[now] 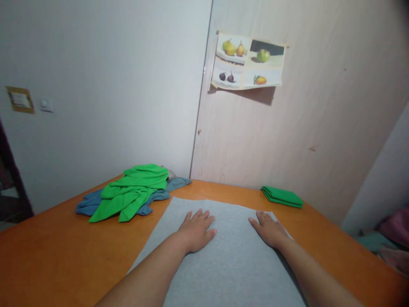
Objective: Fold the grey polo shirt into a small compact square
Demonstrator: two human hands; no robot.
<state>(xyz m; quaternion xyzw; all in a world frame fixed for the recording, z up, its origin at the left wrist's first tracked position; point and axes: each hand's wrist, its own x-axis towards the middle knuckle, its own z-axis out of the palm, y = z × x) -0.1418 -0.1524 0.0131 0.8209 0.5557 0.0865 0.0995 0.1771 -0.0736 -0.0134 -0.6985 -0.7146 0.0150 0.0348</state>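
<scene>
A light grey cloth [230, 260] lies spread out on the orange table, its near end running out of the bottom of the view. My left hand [197, 231] rests flat on the cloth toward its far left part, fingers apart. Near the far right corner, my right hand [268, 229] also lies palm down on it, with the fingers stretched out. Neither hand grips anything. Small wrinkles show along the cloth's far edge.
On the orange table [47, 256], a crumpled heap of bright green cloth [137, 187] and blue cloth [91, 202] sits at the back left. A folded green cloth [281, 196] lies at the back right. A wall with a fruit picture sheet [247, 64] stands behind.
</scene>
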